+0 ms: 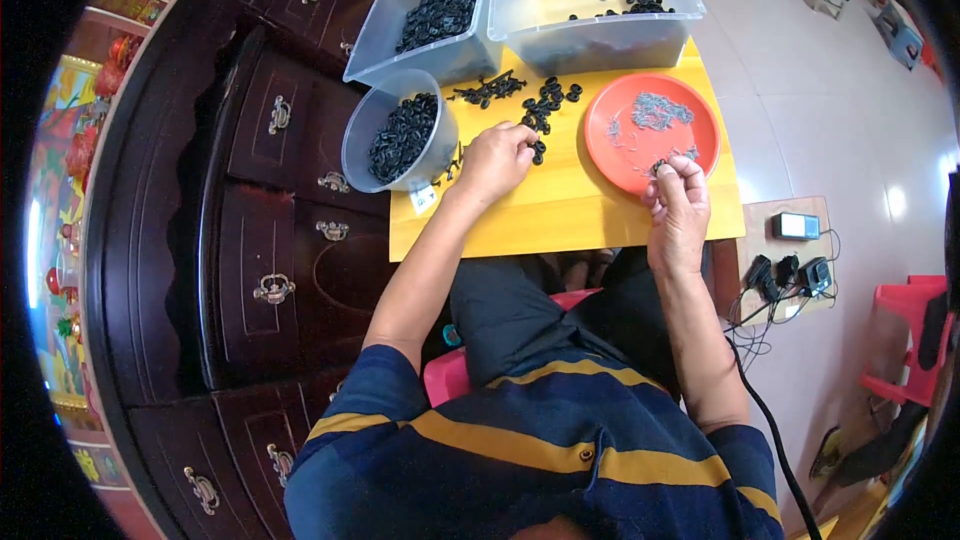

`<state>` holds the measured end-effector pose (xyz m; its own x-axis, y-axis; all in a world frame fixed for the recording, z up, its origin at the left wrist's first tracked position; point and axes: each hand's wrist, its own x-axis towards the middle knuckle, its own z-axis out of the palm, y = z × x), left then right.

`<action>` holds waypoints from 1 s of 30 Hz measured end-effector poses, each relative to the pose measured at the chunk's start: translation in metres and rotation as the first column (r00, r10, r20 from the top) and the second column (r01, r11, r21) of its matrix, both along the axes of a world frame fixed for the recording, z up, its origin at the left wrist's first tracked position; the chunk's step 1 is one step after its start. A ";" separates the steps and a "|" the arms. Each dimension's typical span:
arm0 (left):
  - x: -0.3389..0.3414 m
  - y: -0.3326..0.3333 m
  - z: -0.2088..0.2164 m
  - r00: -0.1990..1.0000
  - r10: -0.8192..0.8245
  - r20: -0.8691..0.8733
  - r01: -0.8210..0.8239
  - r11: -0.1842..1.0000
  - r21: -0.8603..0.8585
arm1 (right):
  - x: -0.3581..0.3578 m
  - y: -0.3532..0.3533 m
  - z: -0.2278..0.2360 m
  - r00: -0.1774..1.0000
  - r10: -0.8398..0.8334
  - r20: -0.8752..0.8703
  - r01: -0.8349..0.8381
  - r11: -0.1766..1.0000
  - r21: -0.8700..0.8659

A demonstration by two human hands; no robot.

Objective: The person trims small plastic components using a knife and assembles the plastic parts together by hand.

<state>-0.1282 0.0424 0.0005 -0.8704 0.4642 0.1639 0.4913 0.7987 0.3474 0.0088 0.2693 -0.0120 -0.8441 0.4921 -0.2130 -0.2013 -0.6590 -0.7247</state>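
My left hand [500,162] rests on the yellow table, its fingers closed together at the edge of a loose pile of small black round parts [540,112]. Whatever is between those fingertips is hidden. Over the near rim of a round red plate [610,165], my right hand [680,210] pinches a small black part [658,168]. Thin grey pin-like pieces [660,110] lie scattered on the plate, some by the right fingertips. Slim black pieces [490,90] are heaped left of the round parts.
A round clear tub [440,155] of black parts stands left of my left hand. Behind are two clear bins, one holding many black parts [440,15], the other fewer [645,2]. A dark drawer cabinet [270,200] borders the left. Cables and chargers [790,275] sit at the right.
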 end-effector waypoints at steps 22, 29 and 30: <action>0.018 0.039 -0.005 0.919 -0.123 0.374 -0.123 0.813 0.569 | 0.004 -0.006 0.001 0.993 0.118 0.030 -0.121 0.988 0.094; 0.060 0.062 0.003 0.788 -0.355 0.503 -0.318 0.464 0.827 | 0.007 -0.017 0.002 0.980 0.198 0.014 -0.198 0.974 0.110; 0.062 0.063 0.002 0.786 -0.373 0.493 -0.304 0.460 0.834 | 0.007 -0.017 0.001 0.978 0.208 0.005 -0.207 0.972 0.107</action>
